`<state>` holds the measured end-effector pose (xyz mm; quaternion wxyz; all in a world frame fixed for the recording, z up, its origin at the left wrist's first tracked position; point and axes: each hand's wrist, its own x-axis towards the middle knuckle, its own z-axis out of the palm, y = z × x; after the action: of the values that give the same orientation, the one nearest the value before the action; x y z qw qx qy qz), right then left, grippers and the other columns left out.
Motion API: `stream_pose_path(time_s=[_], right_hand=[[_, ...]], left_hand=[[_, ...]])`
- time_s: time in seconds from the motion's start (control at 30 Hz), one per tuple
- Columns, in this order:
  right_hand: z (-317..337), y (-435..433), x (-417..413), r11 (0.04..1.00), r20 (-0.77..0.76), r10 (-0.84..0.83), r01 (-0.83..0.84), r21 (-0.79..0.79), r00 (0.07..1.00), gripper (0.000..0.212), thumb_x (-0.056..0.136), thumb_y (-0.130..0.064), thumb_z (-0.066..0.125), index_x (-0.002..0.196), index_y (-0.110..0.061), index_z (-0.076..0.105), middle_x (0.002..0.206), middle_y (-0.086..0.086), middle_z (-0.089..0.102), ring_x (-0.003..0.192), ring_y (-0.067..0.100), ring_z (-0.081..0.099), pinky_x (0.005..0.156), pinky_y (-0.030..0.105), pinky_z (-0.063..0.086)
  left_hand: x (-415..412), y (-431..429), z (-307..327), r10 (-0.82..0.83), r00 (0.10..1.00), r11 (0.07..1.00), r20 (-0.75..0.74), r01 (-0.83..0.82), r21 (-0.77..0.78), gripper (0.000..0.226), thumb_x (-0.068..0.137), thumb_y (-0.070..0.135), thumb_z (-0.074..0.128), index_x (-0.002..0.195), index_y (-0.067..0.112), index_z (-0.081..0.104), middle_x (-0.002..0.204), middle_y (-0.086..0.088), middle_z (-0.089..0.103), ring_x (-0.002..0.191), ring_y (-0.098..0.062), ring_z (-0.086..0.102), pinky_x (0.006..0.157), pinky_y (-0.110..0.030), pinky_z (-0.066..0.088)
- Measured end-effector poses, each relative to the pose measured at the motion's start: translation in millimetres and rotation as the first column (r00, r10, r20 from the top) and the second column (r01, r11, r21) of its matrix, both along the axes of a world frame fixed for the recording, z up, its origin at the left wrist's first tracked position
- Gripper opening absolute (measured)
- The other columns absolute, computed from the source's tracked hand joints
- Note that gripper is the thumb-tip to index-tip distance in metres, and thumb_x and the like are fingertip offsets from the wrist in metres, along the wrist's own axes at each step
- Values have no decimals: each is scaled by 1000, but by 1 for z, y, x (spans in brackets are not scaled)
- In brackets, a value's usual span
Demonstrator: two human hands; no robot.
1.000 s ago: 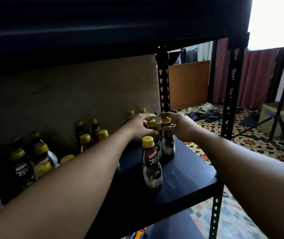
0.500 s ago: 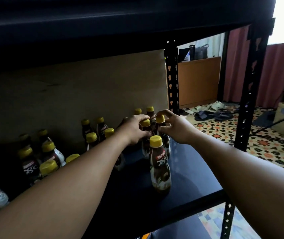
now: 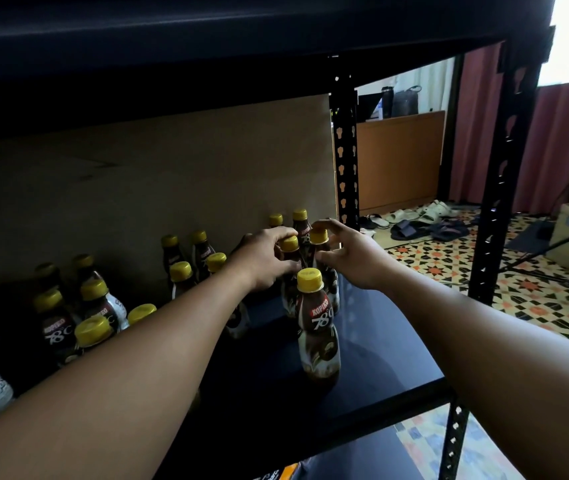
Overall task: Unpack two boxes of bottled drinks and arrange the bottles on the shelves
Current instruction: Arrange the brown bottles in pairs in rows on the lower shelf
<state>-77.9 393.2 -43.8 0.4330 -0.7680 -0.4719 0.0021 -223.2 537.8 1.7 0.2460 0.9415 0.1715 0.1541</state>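
Here my left hand (image 3: 267,259) grips the left bottle (image 3: 290,243); at its three o'clock, my right hand (image 3: 355,258) curves round the right bottle (image 3: 318,236), though I cannot tell whether it touches.

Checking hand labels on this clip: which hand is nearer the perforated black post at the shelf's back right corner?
Right. The right hand sits just left of the post, fingers arched around a bottle cap; the left hand is farther left, gripping the neighbouring bottle.

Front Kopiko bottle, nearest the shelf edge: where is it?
Head view, right of centre: the front Kopiko bottle stands upright on the dark shelf near its front edge, just before the yellow-capped bottle in the left hand, beside the right hand.
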Motion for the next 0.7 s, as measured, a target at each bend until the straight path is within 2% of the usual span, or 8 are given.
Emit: stream_pose_path(time_s=[0.07,0.2,0.27,0.4,0.5,0.6,0.7], right_hand=[[0,0,0,1000,-5,6,-6,3,1000,46,98,-24,68,139,-37,50,90,-14,62,77,6,66,65,24,45],[-2,1,2,1000,-1,-1,1,5,1000,45,97,-26,68,137,-39,51,89,-14,57,69,2,58,61,22,41],[-2,2,3,1000,-3,0,0,11,1000,46,97,-26,69,137,-39,51,89,-14,57,71,5,60,62,22,41],[-1,1,1,1000,-11,14,-14,9,1000,48,98,-23,68,140,-37,49,88,-15,58,74,5,63,63,21,44],[-2,1,1,1000,-25,17,-16,14,1000,55,98,-23,68,145,-38,45,93,-14,62,84,12,69,71,27,51],[-4,2,3,1000,-1,2,-2,3,1000,55,97,-26,69,145,-38,45,93,-12,62,84,15,68,72,30,49],[-5,3,5,1000,5,-2,2,-4,1000,54,97,-26,68,145,-38,46,92,-13,61,81,11,65,71,29,47]], left_hand=[[1,1,-1,-4,1000,1000,-1,4,3,68,90,24,76,149,32,44,147,-4,51,129,-23,52,97,-31,44],[1,3,-3,-15,1000,1000,14,15,12,67,90,25,76,149,33,45,147,-3,52,125,-21,52,95,-31,43],[0,3,-4,-20,1000,1000,12,20,8,66,91,24,74,150,33,44,147,-3,51,121,-20,52,92,-32,45],[0,4,-5,-28,1000,999,9,28,24,66,92,25,74,150,32,43,147,-4,50,128,-23,52,93,-31,43],[0,4,-5,-24,1000,999,8,24,36,66,91,26,75,149,33,44,147,-3,51,128,-23,52,96,-33,44],[1,5,-6,-14,1000,999,12,13,50,67,90,28,76,148,35,45,145,-3,54,124,-23,54,99,-35,46],[1,6,-7,-17,1000,999,19,16,48,66,91,27,75,149,34,44,145,-3,52,124,-22,53,97,-33,45]])
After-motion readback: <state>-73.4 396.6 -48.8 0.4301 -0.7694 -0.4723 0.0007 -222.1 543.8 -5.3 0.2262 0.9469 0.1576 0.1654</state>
